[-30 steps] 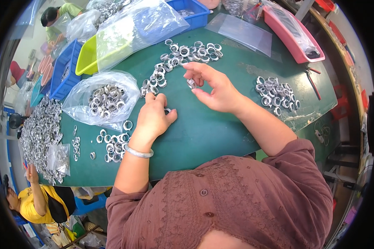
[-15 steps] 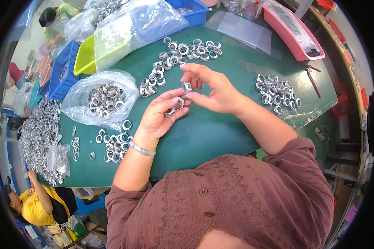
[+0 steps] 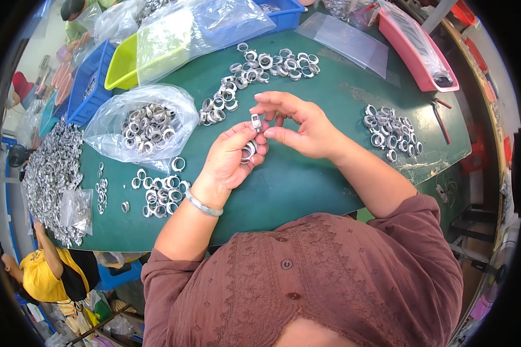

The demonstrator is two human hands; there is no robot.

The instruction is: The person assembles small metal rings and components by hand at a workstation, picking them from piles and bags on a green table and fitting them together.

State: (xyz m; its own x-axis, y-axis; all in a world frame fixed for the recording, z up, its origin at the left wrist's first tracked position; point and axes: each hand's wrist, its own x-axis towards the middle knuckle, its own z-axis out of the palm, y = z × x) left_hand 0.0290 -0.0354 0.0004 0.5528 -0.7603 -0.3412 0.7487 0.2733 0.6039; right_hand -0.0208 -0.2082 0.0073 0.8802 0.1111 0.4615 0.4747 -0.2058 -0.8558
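My left hand (image 3: 228,155) is closed around a silver metal ring (image 3: 248,151) with small lugs on its rim. Between the tips of both hands, a second metal ring (image 3: 256,122) stands edge-on. My right hand (image 3: 304,128) pinches this second ring near the left thumb; its index finger is stretched out above. The fingers partly hide both rings. Left of my left wrist lies a small pile of similar rings (image 3: 163,194). More rings (image 3: 264,62) spread across the far middle of the green table (image 3: 295,179), and another group (image 3: 391,132) lies to the right.
An open clear plastic bag (image 3: 185,113) holds several rings at the left. Beyond it are a yellow-green bin (image 3: 121,65) and blue crates (image 3: 90,87). A large metal heap (image 3: 52,173) covers the left end. Pliers (image 3: 441,122) and a pink tray (image 3: 414,49) are right.
My hands have come closer together, and the upper ring has turned between the fingertips. My left hand has shifted slightly to the right. The whole view has shifted a little.
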